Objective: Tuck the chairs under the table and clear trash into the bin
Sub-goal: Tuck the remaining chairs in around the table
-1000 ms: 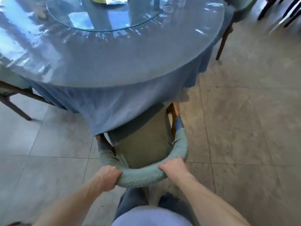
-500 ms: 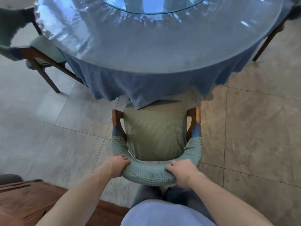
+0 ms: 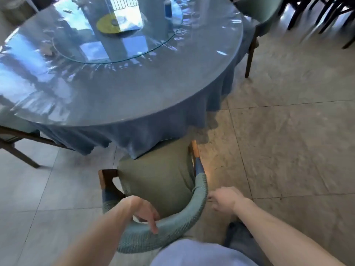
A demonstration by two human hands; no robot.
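A green-cushioned chair (image 3: 159, 181) with a curved teal backrest stands in front of me, the front of its seat under the hanging blue cloth of the round table (image 3: 134, 96). My left hand (image 3: 143, 212) hangs over the backrest with loose fingers, its fingertips touching the top of the rail. My right hand (image 3: 225, 198) hovers just right of the backrest's end, fingers relaxed, holding nothing. A small crumpled scrap (image 3: 47, 52) lies on the table's far left.
A glass turntable (image 3: 115, 39) with a yellow disc and a cup sits mid-table. Another chair (image 3: 17, 143) stands at the left, one more (image 3: 255, 20) at the far right. Dark chair legs (image 3: 326, 18) crowd the top right corner. Tiled floor spreads to the right.
Both hands have let go of the chair's backrest and lifted away. The view has swung to the right and up, so more of the tabletop shows.
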